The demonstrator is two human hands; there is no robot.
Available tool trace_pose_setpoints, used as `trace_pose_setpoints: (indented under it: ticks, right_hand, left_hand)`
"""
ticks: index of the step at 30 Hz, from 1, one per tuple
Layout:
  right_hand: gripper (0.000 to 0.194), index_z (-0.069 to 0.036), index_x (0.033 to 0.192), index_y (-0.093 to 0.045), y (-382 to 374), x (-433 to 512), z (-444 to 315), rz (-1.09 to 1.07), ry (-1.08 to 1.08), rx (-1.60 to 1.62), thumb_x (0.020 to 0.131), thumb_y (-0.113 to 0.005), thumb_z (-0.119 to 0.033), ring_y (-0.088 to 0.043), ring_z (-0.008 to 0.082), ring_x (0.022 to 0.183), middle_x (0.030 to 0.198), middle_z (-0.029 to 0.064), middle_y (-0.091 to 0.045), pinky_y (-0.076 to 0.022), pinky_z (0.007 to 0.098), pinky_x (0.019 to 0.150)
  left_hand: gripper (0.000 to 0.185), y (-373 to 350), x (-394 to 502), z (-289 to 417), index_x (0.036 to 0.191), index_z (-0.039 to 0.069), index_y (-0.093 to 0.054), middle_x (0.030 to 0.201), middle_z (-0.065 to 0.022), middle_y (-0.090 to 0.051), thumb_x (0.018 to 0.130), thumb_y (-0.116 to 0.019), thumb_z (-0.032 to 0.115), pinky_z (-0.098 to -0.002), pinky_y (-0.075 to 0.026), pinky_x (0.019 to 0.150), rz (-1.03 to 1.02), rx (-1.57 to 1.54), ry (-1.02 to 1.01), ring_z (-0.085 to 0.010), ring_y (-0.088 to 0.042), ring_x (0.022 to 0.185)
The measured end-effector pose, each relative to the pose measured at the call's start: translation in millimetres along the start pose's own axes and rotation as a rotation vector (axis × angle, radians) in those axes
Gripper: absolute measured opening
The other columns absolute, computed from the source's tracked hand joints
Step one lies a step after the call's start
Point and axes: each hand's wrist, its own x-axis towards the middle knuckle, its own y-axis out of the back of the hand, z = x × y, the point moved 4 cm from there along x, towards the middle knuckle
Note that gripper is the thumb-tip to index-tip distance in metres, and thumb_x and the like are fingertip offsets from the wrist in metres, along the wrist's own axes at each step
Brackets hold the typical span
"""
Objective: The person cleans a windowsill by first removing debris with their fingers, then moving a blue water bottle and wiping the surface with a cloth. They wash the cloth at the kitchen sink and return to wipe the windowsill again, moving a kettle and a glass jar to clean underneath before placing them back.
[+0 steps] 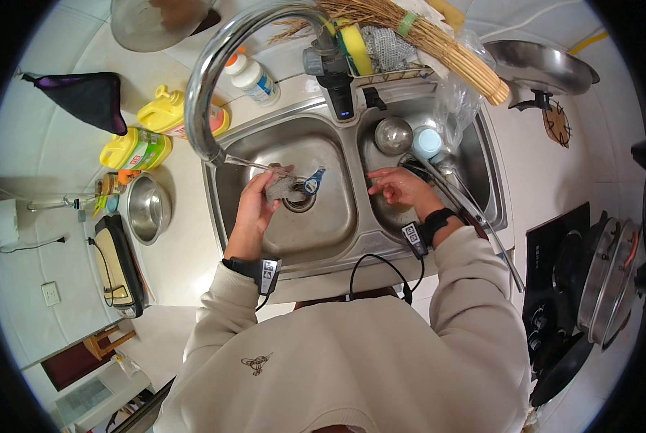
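My left hand (255,200) grips a grey mesh scouring pad (284,189) over the left basin (317,233) of a stainless steel double sink. Water runs onto the pad from the curved chrome faucet (201,113). A small blue object (314,181), its kind unclear, shows just right of the pad, near the drain (299,204). Over the right basin (382,214), my right hand (396,185) is held with fingers apart and nothing in it. Beyond it in that basin lie a steel ladle (393,135), a light blue cup (427,142) and long metal handles (474,214).
Yellow detergent jugs (136,150) and a white bottle (253,81) stand behind left. A steel bowl (148,209) sits on the left counter. A straw brush (453,59) and sponge (356,50) rest behind the sink. Rightward are a wok (545,67) and black stove (556,233).
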Motion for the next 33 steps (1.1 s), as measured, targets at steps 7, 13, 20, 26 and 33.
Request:
trace_pose_setpoints:
  ticks: [7,13,20,26,33]
  right_hand:
    - [0.029,-0.002,0.115,-0.062,-74,-24,-47,-0.129,0.225,-0.031,0.087,-0.060,-0.010,-0.062,0.0091,0.060,0.098,0.0103,-0.070,-0.0535,0.0229,0.053]
    - [0.015,-0.002,0.086,-0.068,-150,1,-37,0.181,0.408,-1.182,0.083,-0.063,-0.016,-0.066,0.0248,0.066,0.078,0.0140,-0.068,-0.0527,0.0368,0.058]
    - [0.025,-0.005,0.099,-0.063,-172,25,-51,0.461,0.916,-1.359,0.075,-0.061,-0.011,-0.064,0.0381,0.085,0.088,0.0145,-0.067,-0.0506,0.0485,0.075]
    - [0.021,-0.010,0.096,-0.065,-82,-3,-63,0.493,0.471,-1.614,0.077,-0.058,-0.015,-0.064,0.0367,0.092,0.098,0.0126,-0.068,-0.0511,0.0477,0.078]
    - [0.023,-0.007,0.098,-0.071,65,-88,-35,1.007,-0.069,-1.660,0.082,-0.058,-0.015,-0.067,0.0299,0.096,0.103,0.0149,-0.069,-0.0531,0.0391,0.084]
  left_hand:
    - [0.025,4,-15,16,0.102,0.008,-0.063,0.097,-0.0039,-0.068,0.093,-0.058,0.030,-0.0190,-0.040,0.045,0.039,-0.019,-0.035,-0.0078,-0.061,0.074]
    - [0.025,12,-19,27,0.103,0.012,-0.065,0.097,0.0004,-0.069,0.092,-0.059,0.033,-0.0196,-0.040,0.049,0.113,0.013,-0.040,-0.0054,-0.060,0.077]
    - [0.015,-14,-29,46,0.089,0.014,-0.061,0.089,0.0026,-0.067,0.088,-0.067,0.028,-0.0194,-0.042,0.056,0.069,0.146,-0.129,-0.0053,-0.058,0.073]
    - [0.014,-48,-32,66,0.098,0.009,-0.063,0.095,-0.0007,-0.069,0.086,-0.068,0.017,-0.0213,-0.045,0.067,0.004,0.521,-0.250,-0.0081,-0.060,0.081]
    - [0.018,-70,-38,79,0.102,0.004,-0.064,0.093,-0.0029,-0.069,0.084,-0.068,0.003,-0.0215,-0.046,0.071,-0.173,0.404,-0.407,-0.0085,-0.061,0.082]
